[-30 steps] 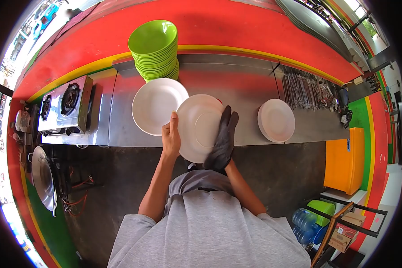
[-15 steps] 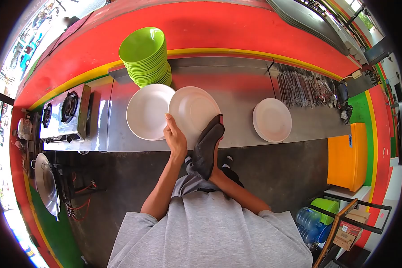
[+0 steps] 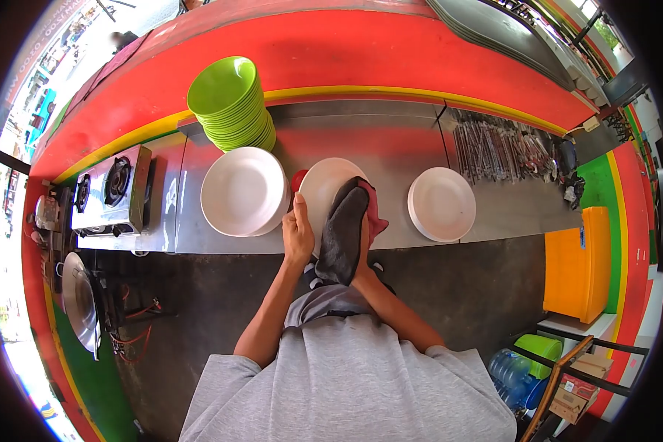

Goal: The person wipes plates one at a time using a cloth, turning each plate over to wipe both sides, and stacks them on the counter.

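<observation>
Plate (image 3: 323,180) in left hand (image 3: 297,236), thumb (image 3: 300,204) extended

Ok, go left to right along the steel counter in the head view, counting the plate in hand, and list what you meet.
Two-burner stove → left stack of white plates → held white plate → right stack of white plates → wrapped cutlery.

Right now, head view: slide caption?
Left hand grips a round white plate as the right hand holds a black cloth over it.
</observation>
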Demonstrator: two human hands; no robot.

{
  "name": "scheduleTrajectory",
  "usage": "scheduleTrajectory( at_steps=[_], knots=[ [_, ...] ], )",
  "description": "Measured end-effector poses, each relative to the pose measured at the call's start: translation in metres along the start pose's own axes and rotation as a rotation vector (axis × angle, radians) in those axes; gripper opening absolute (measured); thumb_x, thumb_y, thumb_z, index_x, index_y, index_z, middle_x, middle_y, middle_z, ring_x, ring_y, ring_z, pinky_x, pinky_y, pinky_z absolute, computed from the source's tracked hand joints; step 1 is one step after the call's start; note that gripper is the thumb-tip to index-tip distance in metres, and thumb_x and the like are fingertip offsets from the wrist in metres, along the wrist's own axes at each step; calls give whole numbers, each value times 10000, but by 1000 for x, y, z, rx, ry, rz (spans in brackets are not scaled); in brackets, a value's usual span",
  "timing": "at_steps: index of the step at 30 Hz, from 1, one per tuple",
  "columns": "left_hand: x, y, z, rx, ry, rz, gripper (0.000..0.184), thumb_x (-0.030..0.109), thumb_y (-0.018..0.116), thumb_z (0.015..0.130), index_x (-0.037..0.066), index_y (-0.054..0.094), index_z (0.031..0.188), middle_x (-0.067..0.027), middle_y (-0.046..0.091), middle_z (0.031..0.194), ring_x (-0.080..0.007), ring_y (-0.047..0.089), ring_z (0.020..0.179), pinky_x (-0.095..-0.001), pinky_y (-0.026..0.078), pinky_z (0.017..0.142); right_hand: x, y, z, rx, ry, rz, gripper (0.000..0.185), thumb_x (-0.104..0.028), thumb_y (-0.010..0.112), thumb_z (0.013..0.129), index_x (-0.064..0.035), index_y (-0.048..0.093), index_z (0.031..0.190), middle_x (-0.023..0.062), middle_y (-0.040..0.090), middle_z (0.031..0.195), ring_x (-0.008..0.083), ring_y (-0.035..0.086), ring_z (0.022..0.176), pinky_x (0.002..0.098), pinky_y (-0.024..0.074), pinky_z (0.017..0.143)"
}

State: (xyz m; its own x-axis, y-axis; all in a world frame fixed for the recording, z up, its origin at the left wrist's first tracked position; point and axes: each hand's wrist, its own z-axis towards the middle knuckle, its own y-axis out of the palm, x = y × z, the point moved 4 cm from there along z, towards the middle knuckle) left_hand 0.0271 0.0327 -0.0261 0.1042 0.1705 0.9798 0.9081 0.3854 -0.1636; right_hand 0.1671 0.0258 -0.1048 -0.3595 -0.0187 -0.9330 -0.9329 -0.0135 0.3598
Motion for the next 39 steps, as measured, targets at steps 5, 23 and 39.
scheduleTrajectory(
  at_steps=[5,23,39],
  knots=[
    [3,17,-6,-51,-52,-44,602,560,395,1050,149,339,613,84,303,583,-50,259,574,-306,183,498,8,-34,30,6,-59,37,376,-272,355,1101,-113,424,1435,-20,524,1245,81,530,1108,247,447,968],
    [-21,62,-24,-8,-296,-589,594,496,464,1035,-22,564,1307,-130,684,1157,-204,700,971,-339,581,824,-125,-130,46,-279,-290,-376,320,-304,447,1018,-51,465,1213,91,573,1106,218,548,1071,312,406,977],
    [-35,122,-46,-26,-355,-580,598,478,473,1038,-49,543,1313,-143,671,1177,-210,694,991,-334,584,813,-160,-187,19,-200,-453,-756,495,-198,783,642,6,588,1049,205,583,951,401,591,863,430,490,763]
  ],
)
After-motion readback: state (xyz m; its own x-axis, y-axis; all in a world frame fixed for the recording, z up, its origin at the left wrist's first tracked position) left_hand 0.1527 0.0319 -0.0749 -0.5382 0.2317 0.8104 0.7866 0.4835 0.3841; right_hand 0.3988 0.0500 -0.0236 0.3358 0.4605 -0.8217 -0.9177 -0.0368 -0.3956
